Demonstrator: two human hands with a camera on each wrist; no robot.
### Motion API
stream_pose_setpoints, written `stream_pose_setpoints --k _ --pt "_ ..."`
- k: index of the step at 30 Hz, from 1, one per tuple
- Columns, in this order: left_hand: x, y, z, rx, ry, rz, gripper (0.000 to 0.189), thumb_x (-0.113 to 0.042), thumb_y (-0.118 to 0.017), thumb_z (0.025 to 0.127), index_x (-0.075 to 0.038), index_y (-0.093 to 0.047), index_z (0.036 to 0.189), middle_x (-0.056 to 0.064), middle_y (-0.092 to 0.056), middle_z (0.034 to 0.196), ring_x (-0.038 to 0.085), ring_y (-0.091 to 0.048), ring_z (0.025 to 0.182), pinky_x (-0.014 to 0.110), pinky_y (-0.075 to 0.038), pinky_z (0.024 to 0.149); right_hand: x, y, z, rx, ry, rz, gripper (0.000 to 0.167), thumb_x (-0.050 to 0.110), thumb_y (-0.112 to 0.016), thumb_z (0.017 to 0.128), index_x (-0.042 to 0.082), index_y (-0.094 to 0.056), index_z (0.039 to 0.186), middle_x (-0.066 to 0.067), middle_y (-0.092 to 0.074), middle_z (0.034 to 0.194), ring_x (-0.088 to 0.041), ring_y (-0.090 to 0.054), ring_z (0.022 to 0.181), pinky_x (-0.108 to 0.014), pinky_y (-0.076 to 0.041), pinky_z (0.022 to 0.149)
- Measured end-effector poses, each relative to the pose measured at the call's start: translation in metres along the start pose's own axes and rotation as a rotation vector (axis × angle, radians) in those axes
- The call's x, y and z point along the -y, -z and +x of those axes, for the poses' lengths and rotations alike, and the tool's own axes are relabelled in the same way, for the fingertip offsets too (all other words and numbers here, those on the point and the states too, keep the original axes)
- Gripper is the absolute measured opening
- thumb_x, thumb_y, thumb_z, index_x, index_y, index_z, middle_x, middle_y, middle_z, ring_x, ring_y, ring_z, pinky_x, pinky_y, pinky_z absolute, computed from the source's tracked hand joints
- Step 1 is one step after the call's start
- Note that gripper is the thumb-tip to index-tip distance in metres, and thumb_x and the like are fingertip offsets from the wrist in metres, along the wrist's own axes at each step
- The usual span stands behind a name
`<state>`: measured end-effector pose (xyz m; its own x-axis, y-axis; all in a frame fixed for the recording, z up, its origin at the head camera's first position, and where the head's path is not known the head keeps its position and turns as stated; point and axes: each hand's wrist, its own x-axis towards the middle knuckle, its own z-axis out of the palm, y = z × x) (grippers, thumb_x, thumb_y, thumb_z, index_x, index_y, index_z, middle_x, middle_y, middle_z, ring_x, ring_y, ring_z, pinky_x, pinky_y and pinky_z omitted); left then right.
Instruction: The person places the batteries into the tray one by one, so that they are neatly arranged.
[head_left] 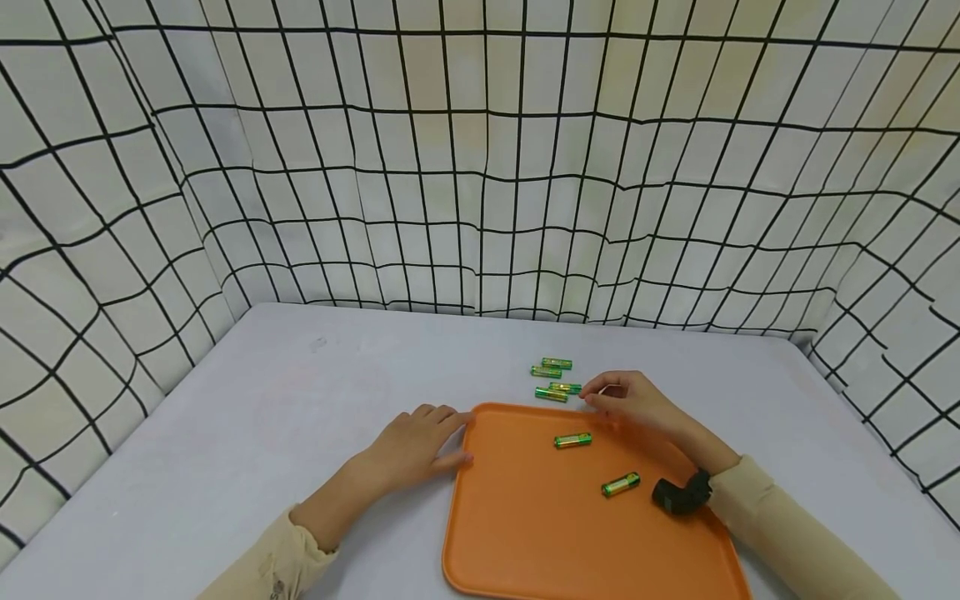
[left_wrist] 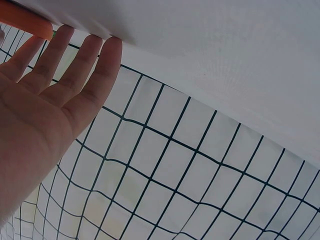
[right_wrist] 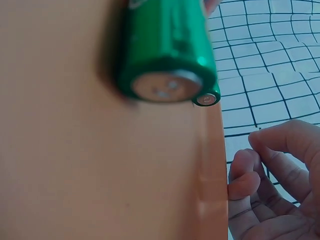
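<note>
1. The left hand (head_left: 416, 446) is set at the far left corner of the orange tray (head_left: 540, 525); its fingers are extended and slightly spread, with the index finger and thumb brought to the rim.
2. The right hand (head_left: 633, 402) is held past the tray's far rim, its forearm slanted in from the right across the tray. Its fingers are bent and the thumb is brought near the index fingertip, beside the nearest batteries; whether one is pinched cannot be told.
3. Four batteries (head_left: 551, 394), green with gold, are laid on the desk (head_left: 225, 467) just beyond the far rim, grouped in two close pairs.
4. Two more batteries (head_left: 621, 485) are laid well apart on the tray, one toward the far rim, the other nearer the right wrist, where a black device (head_left: 681, 493) is worn.
5. The tray is bounded by a low raised rim, and its left and near parts are left uncovered. A wide stretch of desk is seen to its left, a narrower one to its right.
6. The desk's far edge is met by a white wall (head_left: 502, 142) crossed by black grid lines.
</note>
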<state>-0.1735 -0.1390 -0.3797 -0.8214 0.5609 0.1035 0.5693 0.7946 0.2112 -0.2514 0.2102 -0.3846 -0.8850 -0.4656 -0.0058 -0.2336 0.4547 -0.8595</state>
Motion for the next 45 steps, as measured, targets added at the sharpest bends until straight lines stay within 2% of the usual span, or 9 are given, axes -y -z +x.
stream_pose_setpoints --k 5,14,22,28,38,45 --pt "0.0 0.001 0.0 0.006 0.002 0.0 0.051 -0.042 -0.061 0.095 -0.01 -0.055 0.135 0.008 -0.059 0.125 0.033 -0.054 0.117 0.052 -0.047 0.086 -0.002 0.001 0.003 -0.018 -0.019 -0.009 0.024 0.017 -0.065 0.095 -0.003 -0.067 0.109 -0.015 -0.063 0.101 -0.018 -0.058 0.072 -0.026 -0.047 0.058" --pt "-0.001 0.003 0.0 0.011 0.006 0.001 0.051 -0.041 -0.061 0.095 -0.01 -0.055 0.134 0.009 -0.059 0.126 0.033 -0.054 0.118 0.053 -0.047 0.087 -0.01 0.004 0.01 -0.056 -0.029 -0.031 0.022 0.015 -0.066 0.093 -0.002 -0.068 0.108 -0.012 -0.064 0.099 -0.017 -0.057 0.072 -0.025 -0.048 0.06" --pt "-0.001 0.003 0.0 0.019 0.014 -0.007 0.052 -0.042 -0.061 0.095 -0.01 -0.054 0.135 0.009 -0.059 0.127 0.033 -0.054 0.118 0.053 -0.046 0.088 -0.011 0.004 0.016 -0.064 0.005 -0.032 0.02 0.011 -0.066 0.093 -0.003 -0.067 0.107 -0.013 -0.065 0.097 -0.017 -0.058 0.069 -0.027 -0.048 0.059" --pt "0.0 0.002 0.0 0.023 0.015 0.0 0.053 -0.042 -0.061 0.095 -0.01 -0.054 0.136 0.009 -0.059 0.127 0.033 -0.054 0.119 0.053 -0.046 0.088 -0.013 0.004 0.02 -0.088 -0.015 -0.054 0.018 0.011 -0.067 0.092 0.0 -0.068 0.106 -0.012 -0.066 0.1 -0.018 -0.058 0.073 -0.026 -0.046 0.061" --pt "0.0 0.0 0.001 0.027 0.023 -0.008 0.054 -0.043 -0.061 0.094 -0.011 -0.054 0.136 0.009 -0.058 0.128 0.033 -0.053 0.12 0.053 -0.045 0.09 -0.014 0.005 0.025 -0.069 -0.013 -0.046 0.021 0.012 -0.067 0.091 -0.001 -0.067 0.108 -0.014 -0.066 0.102 -0.02 -0.057 0.072 -0.028 -0.049 0.061" --pt "0.001 0.0 0.001 0.023 0.022 -0.007 0.054 -0.043 -0.061 0.094 -0.011 -0.054 0.137 0.009 -0.058 0.128 0.033 -0.053 0.12 0.054 -0.045 0.09 -0.017 0.004 0.028 -0.057 -0.023 -0.062 0.018 0.011 -0.068 0.091 0.001 -0.068 0.106 -0.013 -0.066 0.104 -0.019 -0.058 0.071 -0.028 -0.05 0.06"
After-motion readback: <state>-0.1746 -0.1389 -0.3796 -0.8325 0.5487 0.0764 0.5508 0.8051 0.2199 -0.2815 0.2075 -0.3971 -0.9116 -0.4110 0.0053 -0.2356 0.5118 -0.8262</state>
